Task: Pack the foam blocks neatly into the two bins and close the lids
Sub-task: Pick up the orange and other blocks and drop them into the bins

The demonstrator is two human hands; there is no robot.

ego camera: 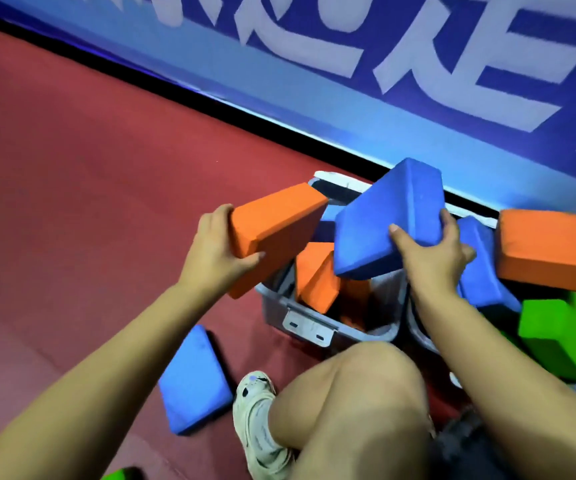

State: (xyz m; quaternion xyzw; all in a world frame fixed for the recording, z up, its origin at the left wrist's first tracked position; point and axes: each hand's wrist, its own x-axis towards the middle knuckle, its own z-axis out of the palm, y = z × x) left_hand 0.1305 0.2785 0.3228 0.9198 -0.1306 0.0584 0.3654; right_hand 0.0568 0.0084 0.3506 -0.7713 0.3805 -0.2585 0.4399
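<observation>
Nearest, a bare knee [356, 393] rises beside a blue foam block [193, 379] lying on the red floor [72, 202]. Left hand [217, 251] grips an orange block [272, 233] over the grey bin [314, 327], which holds tilted orange blocks [314, 278]. Right hand [435, 251] clutches a blue block [390, 220]. Far right, orange [549, 251], blue [484, 271] and green blocks [556, 334] heap over a second bin, mostly hidden.

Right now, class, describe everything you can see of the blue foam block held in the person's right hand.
The blue foam block is a thick rectangular slab with rounded edges and a matte, slightly scuffed foam surface. It is tilted, one corner pointing up toward the blue banner, and held in the air above the open grey bin. The right hand grips its near right end, thumb on the broad face, fingers curled round the edge. Nothing else plainly touches it; the orange blocks in the bin lie below.
</observation>
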